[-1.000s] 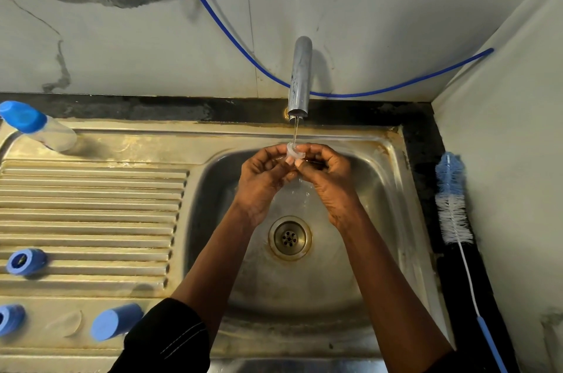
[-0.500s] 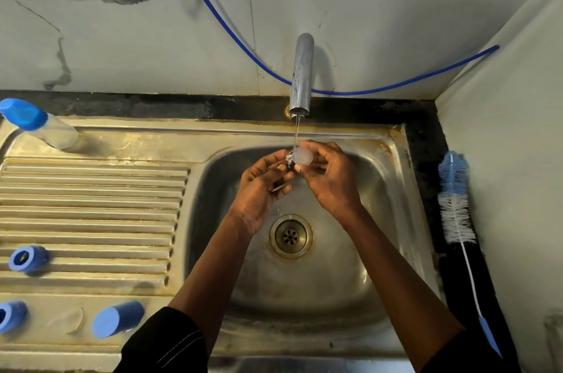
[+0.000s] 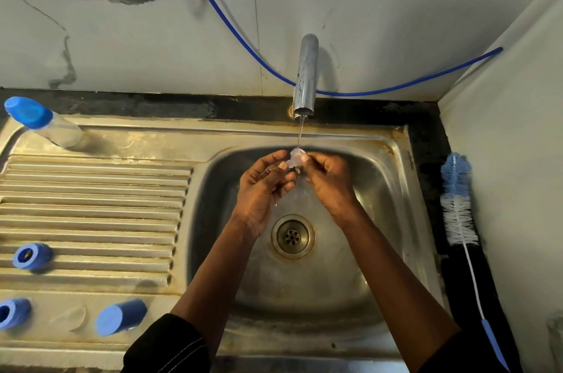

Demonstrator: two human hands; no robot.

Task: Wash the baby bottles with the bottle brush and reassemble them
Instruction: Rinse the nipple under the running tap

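Water from the grey steel tap (image 3: 305, 77) runs onto the small clear silicone teat (image 3: 297, 158) that my left hand (image 3: 263, 187) and right hand (image 3: 329, 184) pinch together above the steel sink basin (image 3: 380, 190) (slippery, I'd judge), so I should roll it slowly and flush its tip.

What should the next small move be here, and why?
Probably turn the clear teat a little between the fingers, so that its other side meets the water. The left hand and right hand both pinch it directly under the tap. The thin stream lands only on its top, so much of it looks unrinsed.
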